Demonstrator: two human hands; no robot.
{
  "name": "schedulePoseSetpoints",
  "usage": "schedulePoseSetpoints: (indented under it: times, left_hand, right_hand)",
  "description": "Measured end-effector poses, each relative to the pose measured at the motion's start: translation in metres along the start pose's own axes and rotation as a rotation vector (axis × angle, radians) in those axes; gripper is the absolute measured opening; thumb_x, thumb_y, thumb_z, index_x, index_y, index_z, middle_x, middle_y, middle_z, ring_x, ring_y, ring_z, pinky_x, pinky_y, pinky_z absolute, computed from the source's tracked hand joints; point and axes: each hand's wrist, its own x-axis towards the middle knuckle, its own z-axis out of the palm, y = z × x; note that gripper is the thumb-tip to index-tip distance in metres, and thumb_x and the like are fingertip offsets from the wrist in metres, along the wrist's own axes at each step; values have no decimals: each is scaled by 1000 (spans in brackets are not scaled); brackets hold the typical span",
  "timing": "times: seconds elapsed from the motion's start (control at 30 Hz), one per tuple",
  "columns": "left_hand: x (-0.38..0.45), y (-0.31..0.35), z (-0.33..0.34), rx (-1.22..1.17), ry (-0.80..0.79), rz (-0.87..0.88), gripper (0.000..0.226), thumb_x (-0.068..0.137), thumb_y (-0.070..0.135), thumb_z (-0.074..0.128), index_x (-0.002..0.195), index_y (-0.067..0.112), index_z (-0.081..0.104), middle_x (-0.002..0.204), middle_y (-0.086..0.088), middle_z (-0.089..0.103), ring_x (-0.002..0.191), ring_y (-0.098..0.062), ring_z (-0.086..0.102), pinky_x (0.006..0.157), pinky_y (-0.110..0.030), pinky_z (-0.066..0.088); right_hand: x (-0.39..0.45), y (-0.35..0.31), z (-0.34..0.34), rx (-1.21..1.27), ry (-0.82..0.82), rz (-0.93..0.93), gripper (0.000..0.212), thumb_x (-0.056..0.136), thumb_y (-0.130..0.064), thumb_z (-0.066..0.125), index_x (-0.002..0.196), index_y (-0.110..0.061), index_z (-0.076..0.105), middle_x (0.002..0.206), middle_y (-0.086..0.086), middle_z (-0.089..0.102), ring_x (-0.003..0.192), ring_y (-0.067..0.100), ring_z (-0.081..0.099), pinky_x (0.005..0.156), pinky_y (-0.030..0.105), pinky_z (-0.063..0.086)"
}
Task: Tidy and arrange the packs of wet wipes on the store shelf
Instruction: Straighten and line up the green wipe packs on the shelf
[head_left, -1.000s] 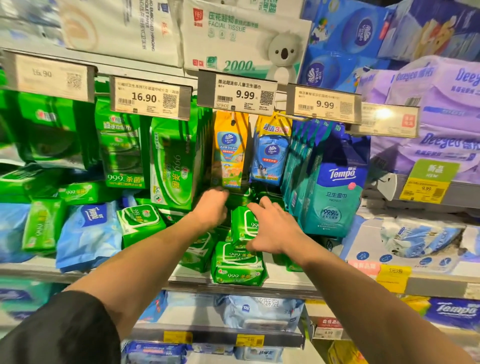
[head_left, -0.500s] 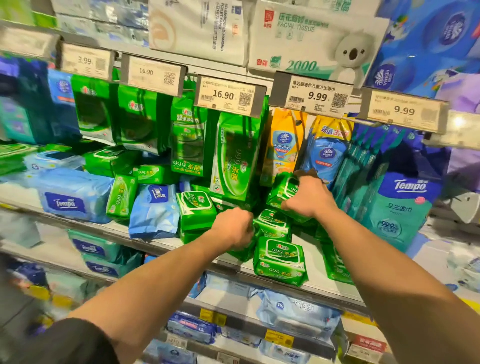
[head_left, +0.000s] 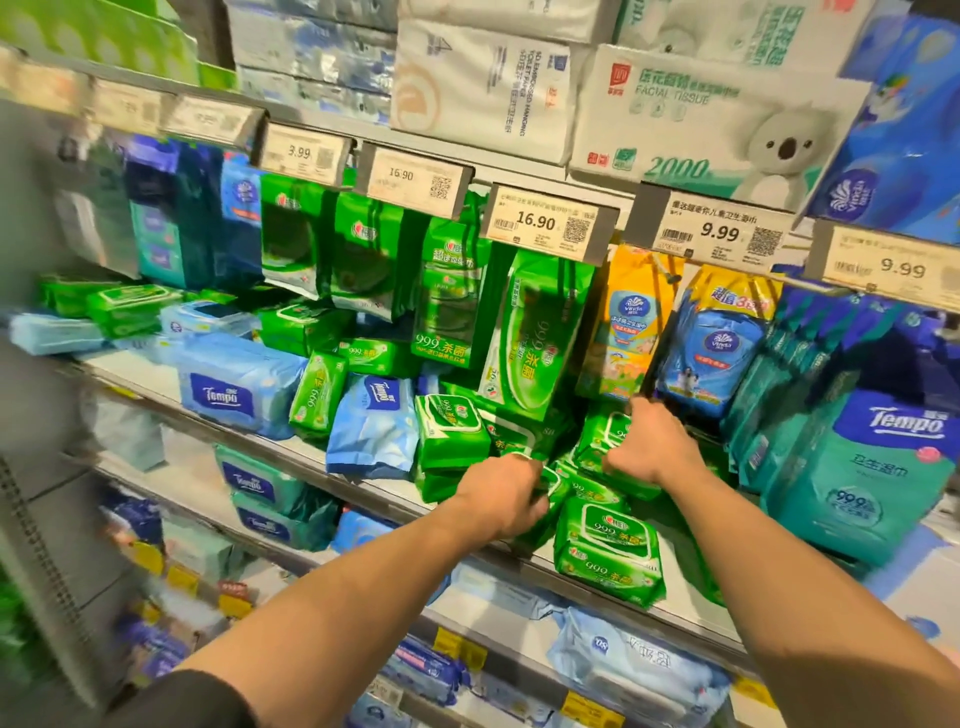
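Both hands reach into a messy pile of green wet wipe packs (head_left: 524, 441) in the middle of the shelf (head_left: 363, 480). The left hand (head_left: 501, 501) has its fingers curled tight around a green pack near the front edge. The right hand (head_left: 652, 441) grips another green pack (head_left: 605, 441) a little farther back. One flat green pack (head_left: 605, 553) lies right at the front edge, just beside the left hand. Blue packs (head_left: 371, 421) lie toward the shelf's left end.

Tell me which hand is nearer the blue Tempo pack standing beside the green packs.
Left. The left hand sits just right of and below the blue Tempo pack; the right hand is farther right.
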Motion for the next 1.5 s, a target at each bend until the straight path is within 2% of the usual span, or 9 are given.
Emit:
schedulePoseSetpoints:
  times: [0.33, 0.47, 0.67, 0.83, 0.9, 1.03, 1.17, 1.3, 1.5]
  left_hand:
    - [8, 7, -8, 66, -11, 5, 43, 90, 49, 54, 115, 15, 55, 115, -11, 61, 105, -35, 61, 80, -42, 52]
    - [8, 9, -5, 56, -28, 6, 44, 90, 49, 53, 118, 14, 55, 118, -11, 58, 106, -35, 61, 82, -43, 51]
    - [9, 7, -6, 42, -77, -1, 46, 90, 49, 55, 120, 14, 56, 126, -11, 53, 107, -36, 61, 84, -45, 52]
    - [8, 8, -3, 40, -78, 5, 48, 91, 48, 54, 125, 13, 54, 131, -13, 49, 109, -37, 60, 86, -46, 52]
    - [8, 8, -3, 43, -79, 2, 50, 92, 47, 53, 128, 12, 52, 135, -14, 47, 112, -37, 58, 87, -47, 51]
    - [8, 11, -3, 57, -86, -3, 51, 92, 47, 53, 128, 12, 51, 133, -14, 47, 113, -37, 57, 89, -46, 50]
    - [9, 19, -5, 89, -85, 3, 46, 91, 43, 55, 125, 14, 52, 129, -11, 49, 114, -35, 57, 88, -45, 50]
    - [10, 34, -2, 88, -57, 44, 45, 88, 39, 57, 124, 13, 53, 125, -10, 52, 115, -33, 55, 90, -46, 49]
    - [20, 73, 3, 10, 17, 142, 41, 87, 39, 58, 119, 14, 58, 120, -9, 55, 114, -32, 56, 90, -43, 49]
  right_hand:
    - [8, -1, -2, -26, 6, 3, 67, 58, -35, 73, 116, -15, 47, 112, 9, 56, 106, 33, 56, 89, 48, 52]
    - [12, -7, 5, -33, -11, -3, 73, 61, -34, 72, 124, -11, 43, 115, 10, 56, 111, 34, 55, 90, 50, 51]
    - [21, -15, 28, -35, -46, 22, 61, 73, -32, 69, 126, -9, 51, 128, 13, 53, 121, 36, 51, 98, 51, 46]
    - [27, -6, 53, -56, -57, -3, 76, 85, -31, 67, 148, -14, 27, 147, 15, 37, 138, 34, 33, 109, 52, 35]
    - [28, -3, 60, -70, -34, -14, 77, 88, -32, 66, 150, -15, 23, 152, 15, 31, 143, 32, 24, 113, 53, 28]
    - [22, 2, 66, -118, 22, -65, 70, 91, -35, 63, 148, -15, 27, 156, 10, 23, 148, 30, 9, 116, 55, 19]
    - [7, 9, 72, -123, 42, -105, 85, 91, -44, 61, 154, -16, 12, 163, 6, 6, 149, 29, 0, 118, 53, 11]
    - [-12, 25, 65, -78, 90, -86, 87, 92, -49, 55, 155, -14, 7, 163, 7, 1, 149, 29, 2, 119, 49, 13]
    - [-51, 70, 50, -124, 84, -18, 70, 91, -45, 53, 147, -10, 29, 152, 13, 24, 140, 33, 22, 109, 47, 30]
